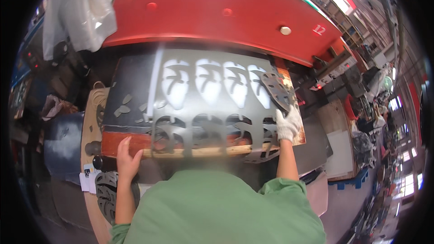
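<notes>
A grey sheet [210, 111] with rows of shaped cut-outs lies over the work board, its near part reaching the board's front edge. White shows through the far row of cut-outs. At the sheet's right side, my right hand [288, 123], in a pale knit glove, grips the near end of a dark, slotted, tapered plate [275, 90], which lies over the rightmost far cut-out. My bare left hand [129, 159] is at the board's front left edge, thumb and fingers apart, with nothing in it. Whether it touches the edge is unclear.
A red machine beam [194, 11] spans the far side, with clear plastic [83, 18] hanging at its left. Small grey scraps [122, 108] lie on the board's dark left part. Dark slotted pieces [107, 194] rest on a wooden side table [90, 217] by my left forearm.
</notes>
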`<state>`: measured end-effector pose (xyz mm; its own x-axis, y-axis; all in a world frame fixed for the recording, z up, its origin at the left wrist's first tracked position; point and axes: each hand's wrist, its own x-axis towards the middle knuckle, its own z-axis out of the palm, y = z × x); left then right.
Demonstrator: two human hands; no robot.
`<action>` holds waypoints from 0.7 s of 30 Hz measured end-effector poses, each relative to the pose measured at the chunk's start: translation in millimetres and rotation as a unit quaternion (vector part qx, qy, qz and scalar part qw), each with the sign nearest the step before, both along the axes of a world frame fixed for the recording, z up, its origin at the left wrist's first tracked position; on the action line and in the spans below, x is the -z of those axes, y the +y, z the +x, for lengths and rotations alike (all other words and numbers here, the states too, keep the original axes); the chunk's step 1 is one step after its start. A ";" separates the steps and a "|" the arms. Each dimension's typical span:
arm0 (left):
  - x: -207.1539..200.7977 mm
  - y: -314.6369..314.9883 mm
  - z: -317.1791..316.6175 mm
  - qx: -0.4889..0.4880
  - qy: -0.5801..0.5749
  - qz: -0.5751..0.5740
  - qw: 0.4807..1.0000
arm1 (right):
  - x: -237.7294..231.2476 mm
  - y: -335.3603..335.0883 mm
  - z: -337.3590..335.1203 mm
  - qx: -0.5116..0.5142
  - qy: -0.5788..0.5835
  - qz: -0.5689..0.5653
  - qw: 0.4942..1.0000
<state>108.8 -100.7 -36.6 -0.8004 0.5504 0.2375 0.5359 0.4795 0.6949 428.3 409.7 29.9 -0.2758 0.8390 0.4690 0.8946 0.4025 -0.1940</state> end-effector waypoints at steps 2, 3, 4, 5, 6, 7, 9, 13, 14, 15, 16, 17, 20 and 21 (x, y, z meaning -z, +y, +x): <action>5.9 48.9 0.6 -0.002 -0.025 -0.023 0.999 | -2.4 27.3 -3.2 -0.002 -0.022 -0.001 1.000; 10.1 67.0 0.4 -0.012 -0.115 0.023 0.993 | -5.9 39.0 -6.9 -0.007 -0.034 -0.050 0.998; 16.0 84.0 -0.6 -0.011 -0.206 0.096 0.974 | -8.4 45.6 -10.7 -0.008 -0.075 -0.057 0.996; 20.8 95.6 -5.6 -0.033 -0.202 0.060 0.977 | -13.0 52.2 -14.8 -0.012 -0.103 -0.104 0.989; 26.5 104.1 -10.9 -0.038 -0.196 0.053 0.979 | -16.2 55.3 -17.5 -0.008 -0.132 -0.133 0.982; 31.4 109.3 -16.6 -0.038 -0.194 0.060 0.978 | -20.3 58.5 -20.2 -0.019 -0.152 -0.149 0.977; 37.1 118.7 -33.2 -0.057 -0.186 0.066 0.979 | -29.1 68.1 -26.5 -0.025 -0.190 -0.170 0.967; 29.5 131.5 -51.6 -0.101 -0.260 0.064 0.958 | -38.9 97.4 -34.4 -0.078 -0.199 -0.228 0.950; 23.8 136.6 -53.7 -0.107 -0.315 0.094 0.938 | -37.0 103.2 -35.9 -0.091 -0.202 -0.227 0.948; 17.2 142.9 -55.2 -0.127 -0.296 0.072 0.944 | -34.7 108.7 -37.4 -0.103 -0.204 -0.227 0.947; 10.2 149.0 -56.1 -0.148 -0.294 0.058 0.943 | -32.5 113.1 -37.9 -0.105 -0.190 -0.239 0.946; 3.5 154.6 -56.1 -0.171 -0.300 0.048 0.937 | -30.3 116.2 -37.8 -0.107 -0.177 -0.252 0.946; -12.0 167.2 -57.4 -0.143 -0.229 0.079 0.960 | -27.8 120.6 -34.2 -0.085 -0.122 -0.258 0.955; -14.7 168.4 -56.4 -0.162 -0.177 0.075 0.968 | -28.0 120.2 -31.0 -0.073 -0.083 -0.271 0.956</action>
<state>52.4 67.7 -21.9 -0.9711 0.2374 -0.0264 0.0891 0.4626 0.8821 397.4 529.9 57.9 -0.4416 0.8933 -0.0840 0.8730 0.4061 -0.2700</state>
